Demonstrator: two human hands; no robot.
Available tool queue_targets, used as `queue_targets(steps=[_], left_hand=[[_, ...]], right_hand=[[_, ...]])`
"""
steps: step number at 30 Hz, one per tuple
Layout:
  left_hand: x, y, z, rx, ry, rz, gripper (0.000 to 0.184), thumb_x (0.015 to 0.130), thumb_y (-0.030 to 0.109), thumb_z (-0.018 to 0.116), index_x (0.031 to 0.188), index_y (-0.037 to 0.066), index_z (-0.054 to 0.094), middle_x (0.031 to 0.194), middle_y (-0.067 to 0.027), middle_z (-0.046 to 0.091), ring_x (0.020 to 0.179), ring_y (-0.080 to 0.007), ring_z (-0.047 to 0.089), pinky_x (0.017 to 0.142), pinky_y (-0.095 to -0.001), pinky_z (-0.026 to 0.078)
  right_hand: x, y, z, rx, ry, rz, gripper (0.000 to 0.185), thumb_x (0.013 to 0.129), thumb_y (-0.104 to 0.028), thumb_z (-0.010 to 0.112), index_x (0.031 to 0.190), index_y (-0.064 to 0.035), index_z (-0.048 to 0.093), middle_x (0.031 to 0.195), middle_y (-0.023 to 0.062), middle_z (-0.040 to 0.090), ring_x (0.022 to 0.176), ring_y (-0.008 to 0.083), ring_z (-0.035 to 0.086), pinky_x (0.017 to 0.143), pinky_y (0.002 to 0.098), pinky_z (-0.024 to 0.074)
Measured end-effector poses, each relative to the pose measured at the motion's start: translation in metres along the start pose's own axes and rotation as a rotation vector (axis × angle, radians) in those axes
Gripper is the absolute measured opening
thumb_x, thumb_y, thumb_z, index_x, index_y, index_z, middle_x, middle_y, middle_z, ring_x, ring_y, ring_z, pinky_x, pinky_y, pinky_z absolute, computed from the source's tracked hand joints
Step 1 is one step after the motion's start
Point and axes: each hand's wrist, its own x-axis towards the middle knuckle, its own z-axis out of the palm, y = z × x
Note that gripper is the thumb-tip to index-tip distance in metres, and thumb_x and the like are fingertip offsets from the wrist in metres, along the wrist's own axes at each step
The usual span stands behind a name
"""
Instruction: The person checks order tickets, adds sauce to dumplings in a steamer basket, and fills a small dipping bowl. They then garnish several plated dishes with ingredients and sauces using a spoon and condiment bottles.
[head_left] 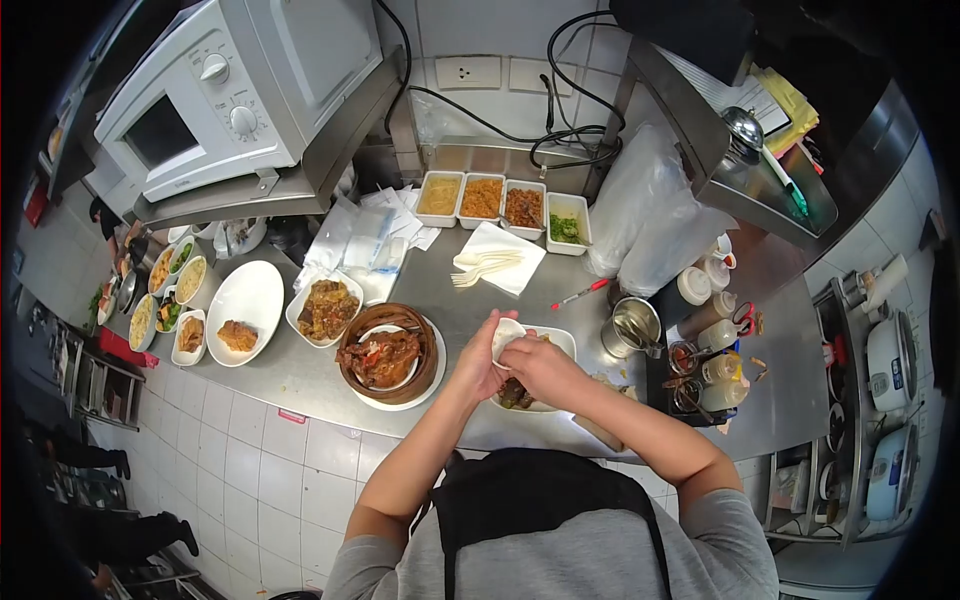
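Note:
Over a white dish of dark food, my left hand is closed around a small white cup. My right hand meets it from the right, its fingers bent against the cup's lower side. The two hands hide part of the dish, whose white rim shows behind them. To the left stands a round wooden steamer holding glazed brown meat. Beyond my hands, pale forks lie on a white napkin.
Four-compartment-like white tubs would block the back, including one of chopped greens. Sauce bottles and a metal pitcher stand right. A white plate and microwave are left. People's dark-clothed legs show far left.

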Motion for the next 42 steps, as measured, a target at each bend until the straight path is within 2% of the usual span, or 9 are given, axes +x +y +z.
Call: queue_targets(steps=[5,10,15,18,28,32,35,38,42], left_hand=[[0.005,-0.002,-0.008,0.092,-0.021,-0.059,0.038,0.096,0.042,0.039,0.115,0.011,0.048,0.096,-0.0122,0.061,0.081,-0.0216,0.063,0.064,-0.0348,0.054],[0.011,0.004,-0.015,0.178,0.132,0.068,0.039,0.097,0.039,0.037,0.113,0.007,0.049,0.092,-0.0106,0.061,0.077,-0.0201,0.063,0.061,-0.0329,0.053],[0.012,0.008,-0.031,0.105,0.185,0.035,0.041,0.097,0.039,0.033,0.113,0.004,0.048,0.096,-0.0145,0.061,0.084,-0.0255,0.063,0.071,-0.0421,0.055],[0.000,0.017,-0.022,0.041,0.278,0.106,0.039,0.097,0.038,0.033,0.113,0.004,0.046,0.099,-0.0170,0.060,0.088,-0.0286,0.062,0.075,-0.0464,0.054],[-0.092,0.070,-0.007,-0.040,0.238,0.260,0.037,0.097,0.039,0.035,0.109,0.008,0.049,0.105,-0.0182,0.060,0.098,-0.0329,0.061,0.081,-0.0488,0.051],[-0.127,0.078,-0.020,-0.049,0.244,0.331,0.035,0.096,0.037,0.037,0.105,0.009,0.054,0.106,-0.0169,0.061,0.101,-0.0312,0.059,0.078,-0.0482,0.054],[-0.146,0.083,-0.032,-0.123,0.215,0.363,0.035,0.097,0.037,0.034,0.106,0.008,0.052,0.104,-0.0195,0.060,0.097,-0.0328,0.061,0.074,-0.0484,0.056],[-0.160,0.089,-0.045,-0.185,0.193,0.373,0.038,0.097,0.037,0.031,0.107,0.007,0.051,0.104,-0.0220,0.059,0.096,-0.0348,0.061,0.071,-0.0483,0.057],[-0.167,0.099,-0.059,-0.167,0.198,0.360,0.042,0.096,0.040,0.031,0.111,0.006,0.050,0.105,-0.0224,0.060,0.095,-0.0346,0.062,0.071,-0.0484,0.056]], right_hand=[[0.012,0.012,-0.028,0.326,-0.260,0.168,0.015,0.066,-0.003,0.071,0.078,-0.0014,0.063,0.071,0.0088,0.061,0.064,0.0214,0.061,0.059,0.0315,0.0472],[0.013,0.024,-0.024,0.484,-0.119,0.155,0.013,0.067,-0.001,0.072,0.078,-0.0015,0.064,0.068,0.0061,0.061,0.060,0.0133,0.059,0.056,0.0267,0.0456],[0.011,0.018,-0.018,0.474,0.125,0.167,0.011,0.070,-0.001,0.071,0.079,-0.0004,0.064,0.071,0.0059,0.062,0.063,0.0110,0.061,0.058,0.0251,0.0479],[0.000,0.028,-0.019,0.760,0.176,0.402,0.010,0.072,0.000,0.070,0.081,0.0000,0.065,0.073,0.0058,0.064,0.068,0.0107,0.063,0.062,0.0245,0.0495],[-0.002,0.026,-0.041,0.109,-0.017,0.270,0.010,0.074,-0.002,0.065,0.084,0.0006,0.066,0.077,0.0145,0.065,0.070,0.0279,0.064,0.063,0.0327,0.0496],[0.000,0.026,-0.030,0.179,-0.036,0.325,0.007,0.074,-0.004,0.066,0.079,0.0005,0.066,0.075,0.0159,0.065,0.067,0.0294,0.064,0.061,0.0341,0.0494],[0.003,0.036,-0.023,0.103,-0.046,0.149,0.008,0.075,-0.005,0.066,0.081,0.0012,0.066,0.073,0.0153,0.065,0.064,0.0264,0.065,0.060,0.0330,0.0501],[0.008,0.018,-0.032,0.345,-0.171,0.508,0.009,0.076,-0.001,0.064,0.083,0.0036,0.065,0.070,0.0139,0.066,0.063,0.0214,0.066,0.060,0.0307,0.0513],[0.006,0.034,-0.032,0.224,-0.230,0.470,0.009,0.081,-0.001,0.061,0.087,0.0052,0.065,0.068,0.0093,0.067,0.061,0.0119,0.065,0.056,0.0240,0.0513]])
